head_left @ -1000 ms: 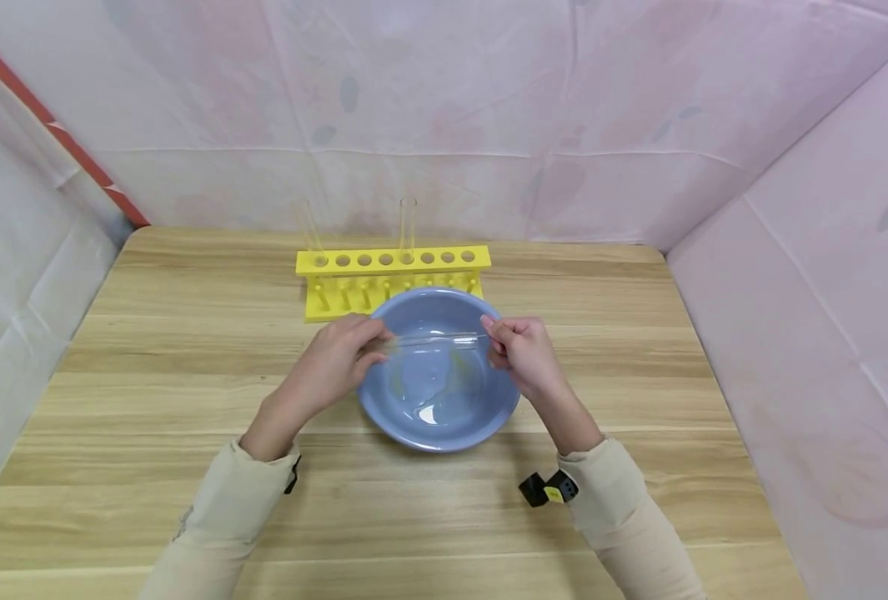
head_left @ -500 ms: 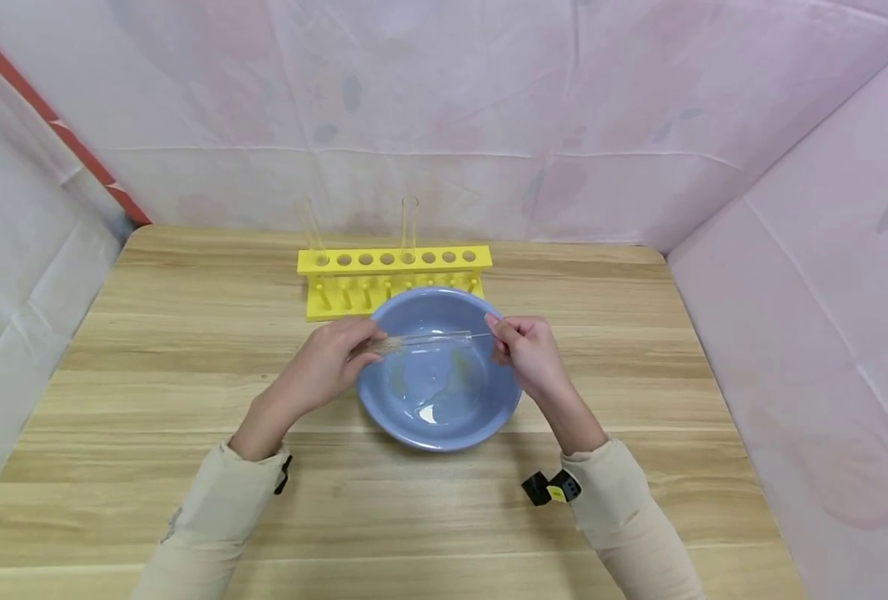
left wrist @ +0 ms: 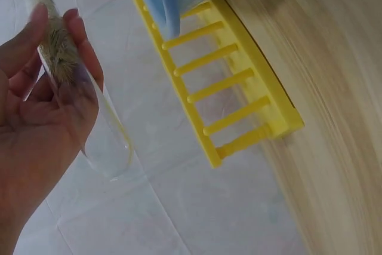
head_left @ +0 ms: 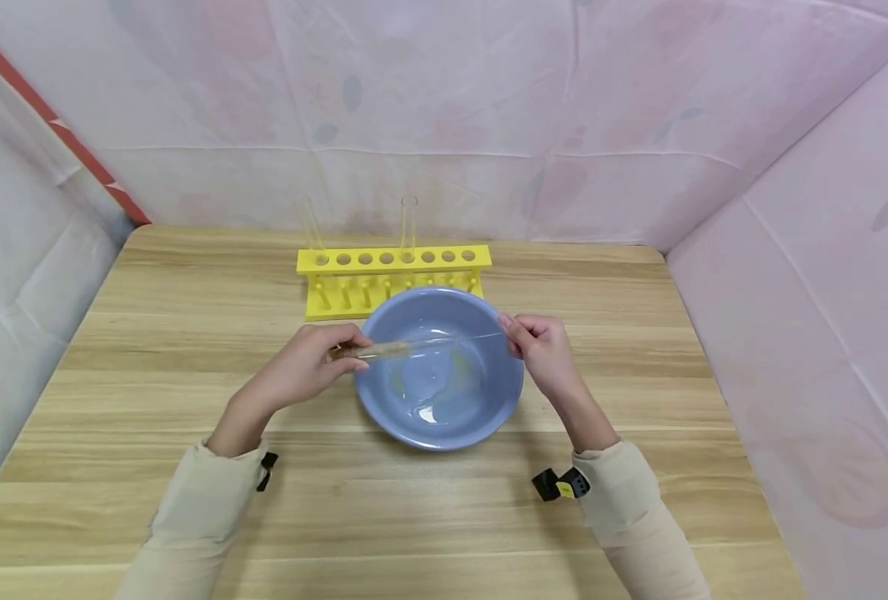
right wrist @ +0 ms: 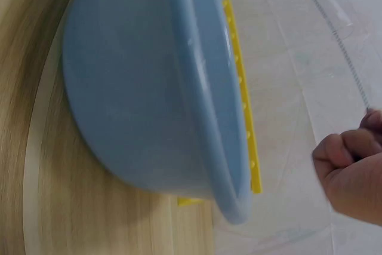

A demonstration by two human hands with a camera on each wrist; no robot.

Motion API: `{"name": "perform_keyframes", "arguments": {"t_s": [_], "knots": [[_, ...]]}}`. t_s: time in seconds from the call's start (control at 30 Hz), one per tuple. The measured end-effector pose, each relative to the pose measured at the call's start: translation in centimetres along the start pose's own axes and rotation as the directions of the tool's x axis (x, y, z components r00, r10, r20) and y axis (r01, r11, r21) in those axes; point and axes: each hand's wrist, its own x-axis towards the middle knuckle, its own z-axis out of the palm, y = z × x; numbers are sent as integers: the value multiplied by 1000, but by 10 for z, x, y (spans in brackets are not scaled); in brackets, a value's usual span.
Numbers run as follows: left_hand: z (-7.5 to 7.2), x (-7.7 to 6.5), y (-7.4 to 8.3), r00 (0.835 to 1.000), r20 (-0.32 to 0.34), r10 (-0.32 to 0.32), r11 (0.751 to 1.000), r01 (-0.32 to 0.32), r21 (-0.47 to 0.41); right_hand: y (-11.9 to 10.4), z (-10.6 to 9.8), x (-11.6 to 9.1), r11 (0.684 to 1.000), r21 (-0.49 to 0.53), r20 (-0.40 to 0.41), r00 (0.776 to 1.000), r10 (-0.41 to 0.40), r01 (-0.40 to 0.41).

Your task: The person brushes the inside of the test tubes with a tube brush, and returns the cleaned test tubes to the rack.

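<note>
My left hand [head_left: 308, 362] grips a clear glass test tube [head_left: 424, 342] around its closed-end half, fingers and thumb wrapped on the glass. Inside the tube sits a test tube brush, its pale bristles [left wrist: 58, 52] showing through the glass in the left wrist view. From the tube's mouth runs the brush's twisted wire [right wrist: 340, 43], which my right hand [head_left: 544, 350] pinches at its far end. Tube and wire stretch nearly level over a blue basin [head_left: 444, 440], which has a little yellowish liquid in its bottom.
Behind the basin stands a yellow test tube rack [head_left: 353, 267]. It holds two upright glass tubes, one at the left end [head_left: 311, 229] and one near the middle [head_left: 409, 225]. A patterned cloth [head_left: 639, 192] hangs behind the wooden table [head_left: 383, 517].
The left hand has drawn the tube leftward, while the right hand has shifted slightly right with the wire. More wire now shows outside the tube's mouth, and the bristles lie over the basin's left rim.
</note>
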Motion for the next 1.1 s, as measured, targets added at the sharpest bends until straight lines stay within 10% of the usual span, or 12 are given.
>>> {"name": "perform_keyframes", "arguments": {"t_s": [0.23, 0.4, 0.7, 1.1], "knots": [[3, -3, 2, 995, -95, 31, 993, -20, 116, -9, -3, 2, 902, 318, 113, 956, 271, -293], [5, -5, 2, 986, -147, 78, 976, -46, 212, -9, -6, 2, 869, 357, 147, 940, 309, -342], [0, -9, -3, 998, -58, 3, 998, 1, 69, -2, -12, -6, 999, 35, 5, 999, 37, -38], [-7, -15, -11, 997, 72, -36, 998, 39, -47, 13, -20, -6, 950, -64, -57, 949, -311, 307]]}}
